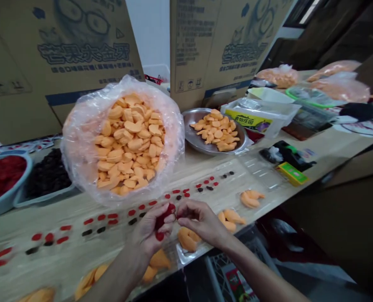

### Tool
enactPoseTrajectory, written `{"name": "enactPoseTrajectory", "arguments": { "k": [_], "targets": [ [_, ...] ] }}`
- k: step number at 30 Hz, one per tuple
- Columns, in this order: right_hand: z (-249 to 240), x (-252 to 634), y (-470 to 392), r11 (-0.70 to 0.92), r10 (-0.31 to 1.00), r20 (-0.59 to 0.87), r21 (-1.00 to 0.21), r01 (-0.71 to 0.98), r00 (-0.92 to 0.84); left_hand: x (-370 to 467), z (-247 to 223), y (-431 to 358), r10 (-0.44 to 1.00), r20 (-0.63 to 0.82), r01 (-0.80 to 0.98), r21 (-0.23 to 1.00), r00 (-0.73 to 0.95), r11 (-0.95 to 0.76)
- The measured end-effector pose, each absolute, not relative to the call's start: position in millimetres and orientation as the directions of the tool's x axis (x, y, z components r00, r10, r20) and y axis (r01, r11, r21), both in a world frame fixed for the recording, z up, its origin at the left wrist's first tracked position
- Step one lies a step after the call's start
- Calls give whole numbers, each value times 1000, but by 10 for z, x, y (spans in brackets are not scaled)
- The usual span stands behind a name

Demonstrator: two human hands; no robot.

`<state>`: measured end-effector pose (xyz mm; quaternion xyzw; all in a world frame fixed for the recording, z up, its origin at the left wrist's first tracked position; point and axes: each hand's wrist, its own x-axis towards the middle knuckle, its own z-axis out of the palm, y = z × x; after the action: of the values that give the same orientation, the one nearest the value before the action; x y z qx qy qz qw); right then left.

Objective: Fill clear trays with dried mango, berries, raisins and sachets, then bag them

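Note:
My left hand (145,230) is closed around several dark red dried-fruit pieces (164,219), some showing between its fingers. Beside it, my right hand (200,220) has thumb and fingertips pinched together at the edge of that bunch; whatever sits in the pinch is too small to name. Small groups of red pieces (112,217) and black pieces (101,230) lie in a line along the table, behind my hands. Nearer the front edge are clusters of orange curved pieces (188,239), one just under my right hand on clear plastic; my left forearm partly hides others.
A large clear bag (76,138) full of orange pieces stands behind, beside a metal bowl (189,136). Tubs of red (26,176) and black pieces (50,172) are at left. Cardboard boxes (89,50) rise at the back; a yellow-green box (292,173) lies right.

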<state>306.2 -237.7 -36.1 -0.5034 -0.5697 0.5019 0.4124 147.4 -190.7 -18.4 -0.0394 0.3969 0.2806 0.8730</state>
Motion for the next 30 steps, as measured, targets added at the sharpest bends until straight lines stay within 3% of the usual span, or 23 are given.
{"name": "enactPoseTrajectory", "arguments": {
  "k": [4, 9, 14, 18, 22, 27, 30],
  "targets": [
    [-542, 3744, -2350, -13, 1000, -5, -959, 284, 30, 1746, -196, -1876, 406, -770, -429, 191, 492, 883],
    [-690, 4700, -2069, -8, 942, 174, -844, 536, 287, 2171, -243, -1761, 396, -745, -343, 235, 537, 909],
    [-749, 5018, -1716, 53, 970, 221, -604, 795, 103, 2630, -351, -1591, 439, -714, -327, 301, 545, 896],
    [-796, 4998, -1574, 93, 987, 162, -515, 852, -9, 2863, -415, -1465, 432, -700, -294, 318, 568, 901],
    [-745, 4931, -1636, 103, 981, 195, -539, 836, 4, 3006, -427, -1393, 466, -707, -297, 360, 532, 885],
    [-553, 4720, -1969, 113, 983, 174, -830, 546, 61, 3181, -412, -1419, 472, -714, -262, 393, 518, 882],
    [-508, 4721, -2101, 92, 990, 129, -896, 434, 57, 3269, -420, -1461, 436, -724, -254, 355, 534, 900]
  ]
}}
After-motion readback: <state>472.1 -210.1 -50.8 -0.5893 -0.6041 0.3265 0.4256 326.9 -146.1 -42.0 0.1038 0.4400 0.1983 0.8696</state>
